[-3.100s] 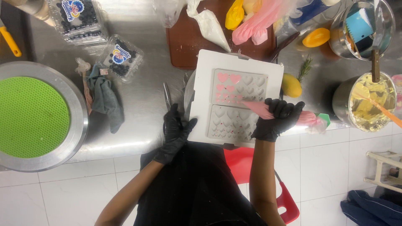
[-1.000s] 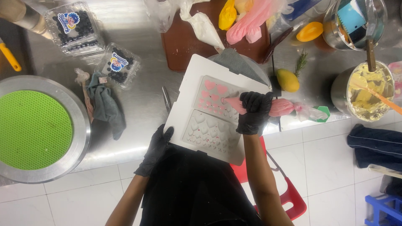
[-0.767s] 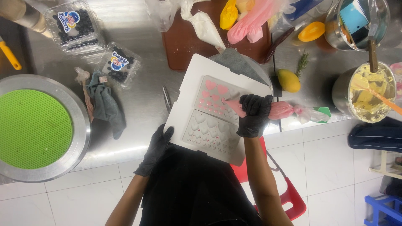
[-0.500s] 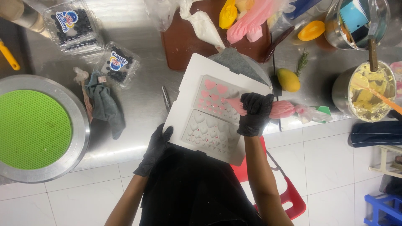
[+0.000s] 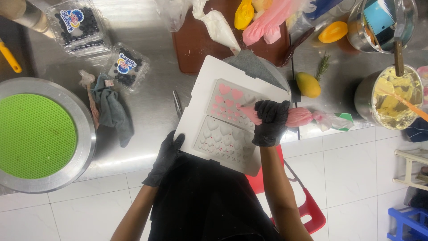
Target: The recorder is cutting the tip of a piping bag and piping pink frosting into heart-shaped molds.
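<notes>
the right hand [image 5: 269, 122], in a black glove, is closed firmly round a soft pink-filled plastic piping bag [image 5: 298, 117], its narrow tip resting over the upper of two grey heart-shaped silicone moulds [image 5: 229, 105]. several hearts in that upper mould already show pink; the lower grey mould [image 5: 223, 140] looks unfilled. both moulds lie on a white square board [image 5: 200, 89] that sits tilted on the steel counter [image 5: 151, 111], its near corner overhanging the counter edge. the left hand [image 5: 167, 154], also black-gloved, lies with fingers curled against the board's near left edge; whether it pinches the board or only steadies it i cannot tell

the bag looks light, limp and squashy, likely slippery where filling has smeared, so it is best gripped round the full middle with the twisted tail behind the palm. the moulds look floppy, so the stiff board under them is the place to hold

nearby: a round steel turntable with a green mat [image 5: 35, 134], a grey cloth [image 5: 113, 111], two clear punnets of blueberries [image 5: 127, 67], a yellow mango [image 5: 308, 85] and a steel pot of yellow cream [image 5: 392, 96]
</notes>
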